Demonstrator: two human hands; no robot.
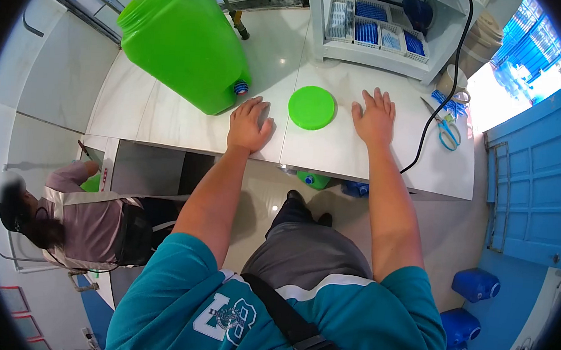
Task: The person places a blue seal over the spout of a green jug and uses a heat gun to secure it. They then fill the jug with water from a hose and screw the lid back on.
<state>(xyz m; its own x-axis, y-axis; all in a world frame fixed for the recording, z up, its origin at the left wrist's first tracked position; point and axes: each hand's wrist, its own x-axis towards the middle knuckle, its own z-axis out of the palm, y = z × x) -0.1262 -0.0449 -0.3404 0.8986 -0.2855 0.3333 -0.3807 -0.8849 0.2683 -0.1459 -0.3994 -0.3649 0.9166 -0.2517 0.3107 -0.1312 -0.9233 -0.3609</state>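
Note:
Both my hands rest on the white tiled counter [324, 153]. My left hand [249, 126] lies with fingers apart, just in front of a big green jug [185, 45] whose wide mouth is uncovered. Low on the jug's near right side is a small blue cap [240, 88]. My right hand [375, 120] is spread on the counter, holding nothing. Between the two hands lies a round green lid [311, 108], flat and touching neither one.
A white shelf [373, 56] holds baskets of blue packets. Scissors [449, 133] and a black cable [433, 117] lie at the right. Another person [88, 226] works at the left. Blue containers [474, 285] stand on the floor by a blue door [533, 186].

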